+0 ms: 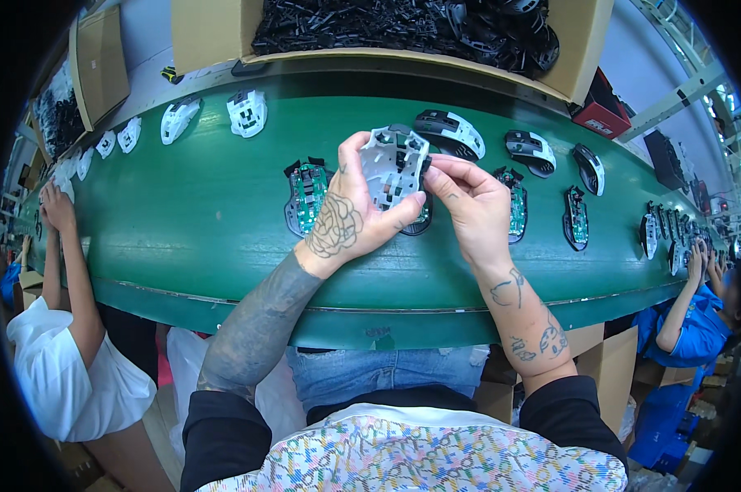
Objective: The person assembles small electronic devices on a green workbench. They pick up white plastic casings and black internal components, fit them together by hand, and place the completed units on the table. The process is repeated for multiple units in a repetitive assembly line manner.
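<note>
My left hand (344, 205) is wrapped round a white mouse top shell (379, 168), its hollow inside facing up. At the shell's right edge, my right hand (475, 201) pinches a small black plastic part (425, 166) against it. The part is mostly covered by the fingers. Just left of the shell lies a mouse base with a green circuit board (306, 197) on the belt. A second base, under my hands, is largely hidden. Right of my right hand lies another base with a circuit board (516, 205).
Across the green belt (182, 238) lie white shells (247, 112), black-and-white mouse shells (450, 135) and another circuit-board base (576, 220). Behind stands a cardboard box (585, 49) of black parts. Co-workers' hands are at the far left (57, 205) and far right (698, 261).
</note>
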A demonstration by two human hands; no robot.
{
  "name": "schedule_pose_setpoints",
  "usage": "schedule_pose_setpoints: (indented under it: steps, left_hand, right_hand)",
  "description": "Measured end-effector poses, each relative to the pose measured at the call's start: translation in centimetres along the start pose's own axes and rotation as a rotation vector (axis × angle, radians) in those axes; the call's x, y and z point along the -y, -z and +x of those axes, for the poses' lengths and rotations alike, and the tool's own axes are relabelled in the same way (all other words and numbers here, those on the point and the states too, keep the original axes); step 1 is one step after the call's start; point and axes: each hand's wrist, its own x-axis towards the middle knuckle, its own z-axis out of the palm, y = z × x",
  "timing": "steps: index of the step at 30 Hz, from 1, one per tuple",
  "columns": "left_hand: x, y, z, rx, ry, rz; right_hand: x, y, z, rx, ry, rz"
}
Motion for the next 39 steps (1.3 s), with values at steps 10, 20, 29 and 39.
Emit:
schedule_pose_setpoints:
  steps: [10,20,29,39]
  left_hand:
    - [-0.2,0.5,0.1,-0.039,0.006,0.025]
    - [-0.2,1.5,0.2,0.086,0.136,-0.263]
    - [0.9,1.5,0.1,0.171,0.187,-0.525]
    - [0.4,2.1,0.1,0.187,0.228,-0.623]
  right_hand:
    - [0.0,-0.4,0.3,0.076,-0.061,0.096]
    - [0.7,0.3,0.8,0.239,-0.033,0.044]
    - [1.6,0.0,0.5,0.292,-0.045,-0.093]
    - [1.1,-0.2,0.5,0.286,0.049,-0.153]
